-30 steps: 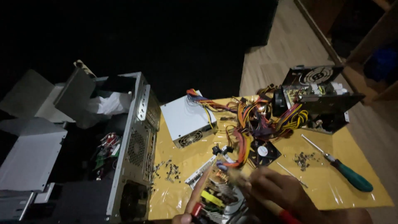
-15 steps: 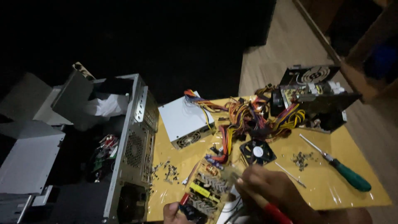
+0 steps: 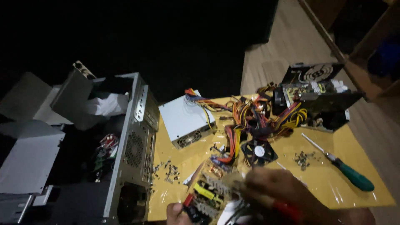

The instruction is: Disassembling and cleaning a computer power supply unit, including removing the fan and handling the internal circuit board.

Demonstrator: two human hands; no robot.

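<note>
Yellow tabletop (image 3: 266, 160): both hands, left hand (image 3: 177, 211) and right hand (image 3: 275, 191), pinch the circuit board (image 3: 206, 193) at six o'clock; edge-gripping steadies it best.

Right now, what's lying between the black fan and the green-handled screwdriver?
In the head view, a small pile of screws lies on the yellow table between the black fan and the green-handled screwdriver.

Glossy yellow tabletop (image 3: 366, 166), matt grey metal computer case (image 3: 137, 137), green plastic-handled screwdriver (image 3: 354, 177).
</note>
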